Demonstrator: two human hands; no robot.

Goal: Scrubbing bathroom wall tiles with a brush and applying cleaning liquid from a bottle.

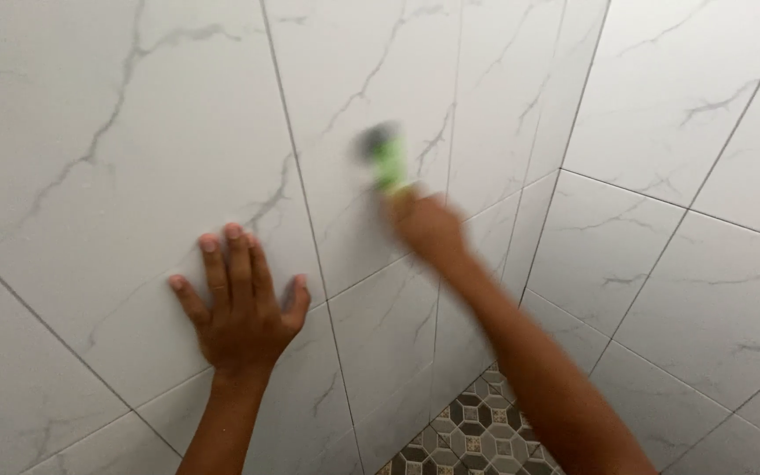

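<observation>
My left hand (pixel 237 303) lies flat against the white marble-look wall tiles (pixel 134 132), fingers spread and pointing up, holding nothing. My right hand (pixel 428 227) is stretched further along the same wall and grips a green scrubbing tool (pixel 386 158) with a dark head, which is pressed to a tile. The tool and right hand are blurred by motion, so its exact shape is unclear.
The tiled walls meet in a corner (pixel 529 246) to the right of my right arm, with another tiled wall (pixel 688 220) beyond. A patterned grey and brown floor (pixel 477 431) shows at the bottom between my arms.
</observation>
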